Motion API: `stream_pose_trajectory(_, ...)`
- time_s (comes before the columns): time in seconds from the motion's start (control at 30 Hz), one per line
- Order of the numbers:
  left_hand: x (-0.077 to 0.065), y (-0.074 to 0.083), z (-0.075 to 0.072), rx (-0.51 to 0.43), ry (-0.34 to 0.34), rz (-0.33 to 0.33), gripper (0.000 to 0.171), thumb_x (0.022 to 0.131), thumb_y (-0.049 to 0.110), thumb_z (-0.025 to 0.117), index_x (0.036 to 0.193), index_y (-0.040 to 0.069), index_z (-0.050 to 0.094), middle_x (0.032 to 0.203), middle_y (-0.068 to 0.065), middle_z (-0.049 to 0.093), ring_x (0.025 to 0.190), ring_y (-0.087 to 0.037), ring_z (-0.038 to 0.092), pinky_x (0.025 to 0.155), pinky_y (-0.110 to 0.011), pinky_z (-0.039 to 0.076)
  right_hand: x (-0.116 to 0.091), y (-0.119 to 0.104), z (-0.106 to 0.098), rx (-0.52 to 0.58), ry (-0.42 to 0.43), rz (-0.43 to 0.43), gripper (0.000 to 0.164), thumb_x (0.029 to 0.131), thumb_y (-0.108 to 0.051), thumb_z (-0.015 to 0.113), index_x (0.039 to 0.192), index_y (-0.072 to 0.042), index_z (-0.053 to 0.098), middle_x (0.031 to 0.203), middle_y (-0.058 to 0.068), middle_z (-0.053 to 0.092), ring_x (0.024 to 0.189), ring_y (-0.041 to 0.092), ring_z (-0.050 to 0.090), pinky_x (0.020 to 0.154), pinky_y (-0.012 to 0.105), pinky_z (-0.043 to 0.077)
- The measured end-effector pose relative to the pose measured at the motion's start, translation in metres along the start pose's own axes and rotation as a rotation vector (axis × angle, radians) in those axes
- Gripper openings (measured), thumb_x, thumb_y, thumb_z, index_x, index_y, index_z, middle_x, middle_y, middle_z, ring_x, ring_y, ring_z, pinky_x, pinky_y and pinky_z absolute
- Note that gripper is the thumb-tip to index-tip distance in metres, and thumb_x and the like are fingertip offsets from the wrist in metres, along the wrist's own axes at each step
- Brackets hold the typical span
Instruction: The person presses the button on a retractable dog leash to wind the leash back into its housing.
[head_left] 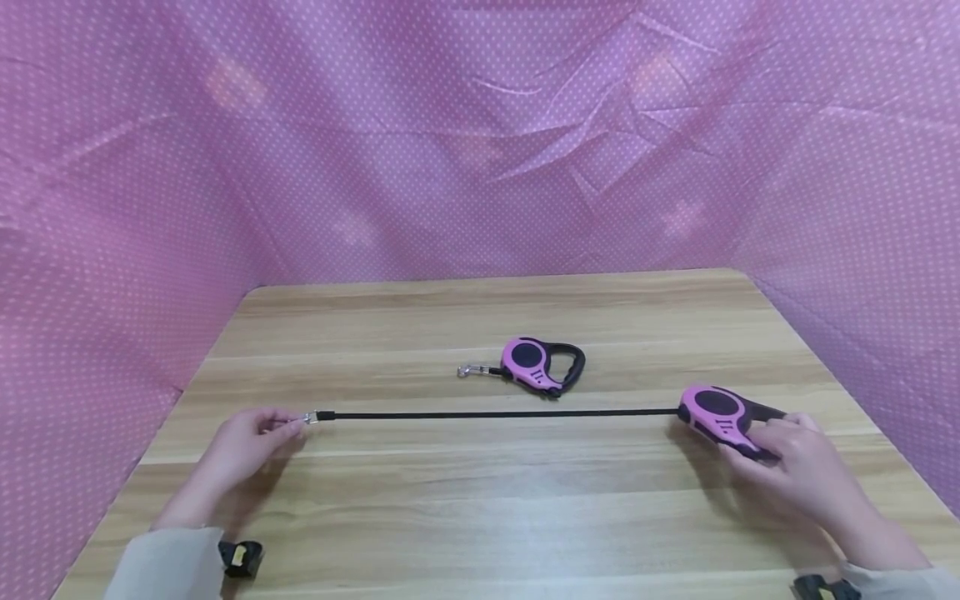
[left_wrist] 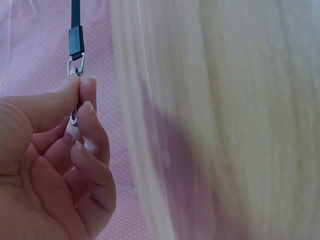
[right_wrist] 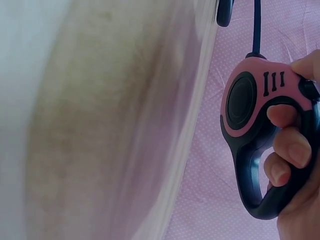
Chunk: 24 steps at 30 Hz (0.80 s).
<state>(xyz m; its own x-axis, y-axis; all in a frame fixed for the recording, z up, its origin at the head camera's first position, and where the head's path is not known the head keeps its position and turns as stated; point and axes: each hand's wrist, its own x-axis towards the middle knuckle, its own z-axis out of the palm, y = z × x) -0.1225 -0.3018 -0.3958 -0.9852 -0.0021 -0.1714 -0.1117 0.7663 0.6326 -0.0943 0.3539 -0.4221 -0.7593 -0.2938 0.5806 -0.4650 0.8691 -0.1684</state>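
Observation:
A pink and black retractable dog leash point(head_left: 714, 403) is in my right hand point(head_left: 797, 457), the fingers curled through its handle loop and the thumb near the black button in the right wrist view. Its black strap point(head_left: 495, 414) runs straight and taut across to the left. At the far end my left hand point(head_left: 251, 442) pinches the metal snap hook point(left_wrist: 75, 67) between thumb and fingertips. Part of the hook is hidden behind the fingers. Both hands hold the leash above the wooden table point(head_left: 480, 517), with shadows beneath them.
A second pink and black retractable leash point(head_left: 528, 358) lies on the table behind the taut strap, its metal hook point(head_left: 474, 370) pointing left. Pink dotted cloth point(head_left: 480, 167) hangs around the back and sides of the table.

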Motion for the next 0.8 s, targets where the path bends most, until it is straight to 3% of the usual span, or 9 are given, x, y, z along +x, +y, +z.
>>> stream_pose_trajectory(0.2,-0.001,0.002,-0.002,0.017,0.021,0.01,0.038,0.1,0.026,0.057,0.122,-0.005,0.06,0.101,-0.018,0.068,0.066,-0.02,0.059,0.061,-0.034,0.051,0.003,0.004,0.002,0.009,0.051,-0.047,0.04,0.062,-0.03,0.087,0.058,-0.029,0.047,0.056,-0.02,0.046,0.064,0.008,0.041,0.067,0.022,0.031)
stream_pose_trajectory(0.4,-0.003,0.001,-0.001,0.019,0.029,0.006,0.041,0.101,0.029,0.056,0.125,-0.005,0.058,0.095,-0.015,0.067,0.059,-0.02,0.057,0.056,-0.034,0.05,0.005,0.004,0.002,-0.009,0.066,-0.065,0.037,0.065,-0.039,0.085,0.057,-0.024,0.052,0.055,-0.015,0.05,0.061,0.013,0.043,0.067,0.025,0.032)
stream_pose_trajectory(0.6,-0.003,0.005,-0.002,0.038,0.042,0.025,0.042,0.1,0.03,0.057,0.123,-0.005,0.06,0.1,-0.017,0.068,0.068,-0.021,0.059,0.062,-0.033,0.05,0.008,0.003,0.001,-0.011,0.068,-0.07,0.039,0.067,-0.041,0.084,0.057,-0.025,0.049,0.055,-0.016,0.047,0.061,0.014,0.044,0.067,0.026,0.033)
stream_pose_trajectory(0.7,-0.003,0.009,-0.002,0.048,0.046,0.035,0.042,0.1,0.031,0.057,0.122,-0.004,0.061,0.101,-0.017,0.069,0.074,-0.02,0.059,0.065,-0.032,0.05,0.011,0.002,0.001,0.01,0.081,-0.097,0.044,0.075,-0.048,0.078,0.056,-0.027,0.043,0.055,-0.017,0.044,0.059,0.008,0.04,0.069,0.027,0.032)
stream_pose_trajectory(0.8,-0.002,0.011,-0.001,0.046,0.043,0.042,0.043,0.1,0.033,0.057,0.122,-0.004,0.061,0.101,-0.016,0.068,0.075,-0.02,0.059,0.064,-0.032,0.049,0.015,0.002,0.003,0.029,0.099,-0.131,0.05,0.086,-0.061,0.064,0.056,-0.027,0.042,0.054,-0.017,0.042,0.057,0.003,0.036,0.07,0.028,0.032)
